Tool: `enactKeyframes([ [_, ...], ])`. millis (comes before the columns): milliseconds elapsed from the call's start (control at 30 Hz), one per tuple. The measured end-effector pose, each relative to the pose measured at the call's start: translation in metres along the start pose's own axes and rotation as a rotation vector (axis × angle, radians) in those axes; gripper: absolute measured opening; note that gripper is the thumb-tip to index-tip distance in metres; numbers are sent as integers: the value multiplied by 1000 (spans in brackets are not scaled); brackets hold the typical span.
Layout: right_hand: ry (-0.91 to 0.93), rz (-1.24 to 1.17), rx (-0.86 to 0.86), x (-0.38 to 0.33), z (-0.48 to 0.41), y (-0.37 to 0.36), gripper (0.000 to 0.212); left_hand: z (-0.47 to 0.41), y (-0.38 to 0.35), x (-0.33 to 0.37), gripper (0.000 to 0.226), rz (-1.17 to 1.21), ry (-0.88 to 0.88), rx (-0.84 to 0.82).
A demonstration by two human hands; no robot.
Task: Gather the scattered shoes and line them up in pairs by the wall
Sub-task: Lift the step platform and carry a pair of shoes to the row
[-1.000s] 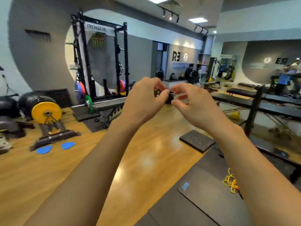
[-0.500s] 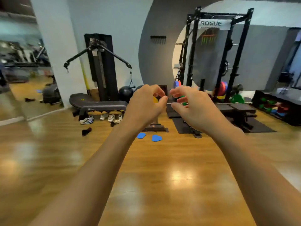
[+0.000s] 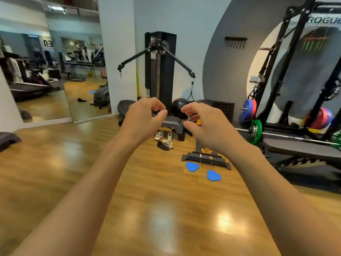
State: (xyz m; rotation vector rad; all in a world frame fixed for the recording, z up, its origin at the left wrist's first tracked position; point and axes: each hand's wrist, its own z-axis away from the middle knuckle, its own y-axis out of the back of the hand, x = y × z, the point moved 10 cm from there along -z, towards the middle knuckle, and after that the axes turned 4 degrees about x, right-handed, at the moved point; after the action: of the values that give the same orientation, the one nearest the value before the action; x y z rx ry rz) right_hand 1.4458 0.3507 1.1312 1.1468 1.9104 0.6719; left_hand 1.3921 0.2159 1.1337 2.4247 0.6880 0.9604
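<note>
Both my arms are stretched out in front of me at chest height. My left hand [image 3: 144, 117] and my right hand [image 3: 202, 121] are loosely curled, a small gap apart, and neither holds anything. Far beyond them, a cluster of shoes lies on the wooden floor under a grey step bench [image 3: 172, 123]. It holds a white sneaker [image 3: 159, 135], a second white sneaker [image 3: 169, 136], and a third white sneaker [image 3: 168, 143] lying on a black shoe [image 3: 162, 146]. My left forearm hides the area to their left. A lone black shoe [image 3: 81, 100] shows in the wall mirror.
A cable machine [image 3: 159, 71] stands against the wall behind the bench. Two blue pads [image 3: 191, 166] lie on the floor by a black stand [image 3: 205, 159]. A squat rack [image 3: 295, 74] with a loaded barbell [image 3: 255, 131] and a bench fills the right. A mirror wall [image 3: 55, 74] is on the left.
The view has swung left, so the cable machine and shoes now sit at the centre. My hands have drawn apart from fingertip contact.
</note>
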Motion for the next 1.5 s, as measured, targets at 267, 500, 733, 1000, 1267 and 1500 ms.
enactKeyframes([
  [267,16,-78,-9,92,-167,-98,36,-146,-62,-134,13,-70,71,40],
  [500,77,-126,-105,143,-318,-195,37,-262,-116,-251,10,-142,157,33],
  [733,127,-169,-146,182,-469,-295,35,-366,-172,-380,10,-185,186,47],
  [1000,85,-96,-244,248,-631,-423,38,-515,-269,-533,14,-134,217,14],
  [1267,-29,-168,-204,360,-775,-519,33,-647,-361,-668,14,-123,227,-16],
  [1500,-67,-262,-260,455,-916,-641,33,-745,-428,-815,12,-138,412,-44],
])
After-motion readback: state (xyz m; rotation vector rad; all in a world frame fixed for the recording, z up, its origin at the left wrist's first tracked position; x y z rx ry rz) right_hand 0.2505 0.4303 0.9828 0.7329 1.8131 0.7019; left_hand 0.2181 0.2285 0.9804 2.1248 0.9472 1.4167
